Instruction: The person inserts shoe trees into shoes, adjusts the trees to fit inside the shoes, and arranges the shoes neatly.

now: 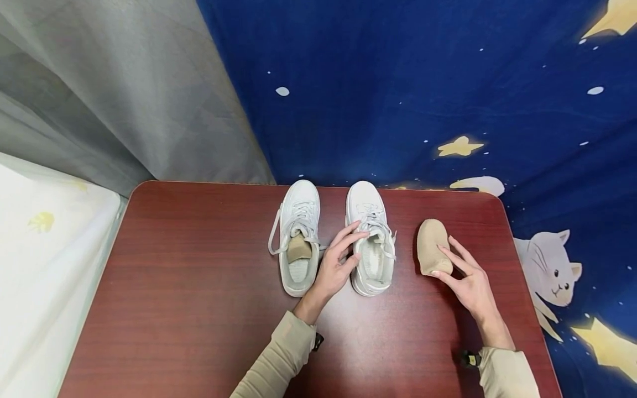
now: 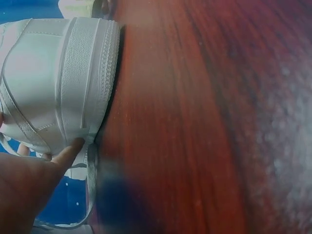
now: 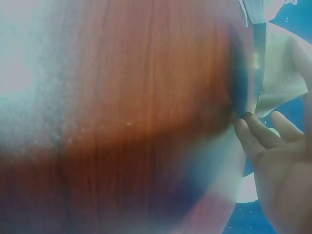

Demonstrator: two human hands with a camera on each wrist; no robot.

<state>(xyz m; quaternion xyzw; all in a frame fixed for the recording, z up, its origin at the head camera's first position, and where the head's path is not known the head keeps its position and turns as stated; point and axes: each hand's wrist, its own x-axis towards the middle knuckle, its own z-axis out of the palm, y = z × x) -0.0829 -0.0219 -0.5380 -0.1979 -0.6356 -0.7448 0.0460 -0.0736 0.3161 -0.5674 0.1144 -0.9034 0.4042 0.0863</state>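
Note:
My left hand (image 1: 340, 262) is at the near side of the right-hand white sneaker (image 1: 370, 276), its thumb by the collar and fingers by the tongue and laces. In the left wrist view fingertips touch that sneaker's side (image 2: 78, 73). My right hand (image 1: 470, 284) holds a rounded beige shoe insert (image 1: 430, 243) between thumb and fingers, right of the sneaker. The right wrist view shows the insert (image 3: 280, 63) partly cut off. The left-hand white sneaker (image 1: 301, 202) has a beige piece (image 1: 298, 247) inside its opening. Toes of both sneakers point away.
The sneakers stand side by side near the far edge of a reddish-brown table (image 1: 189, 287). A blue curtain (image 1: 378, 99) with stars hangs behind and to the right. Grey cloth (image 1: 124, 99) hangs at the back left, with white cloth (image 1: 45, 249) beside the table.

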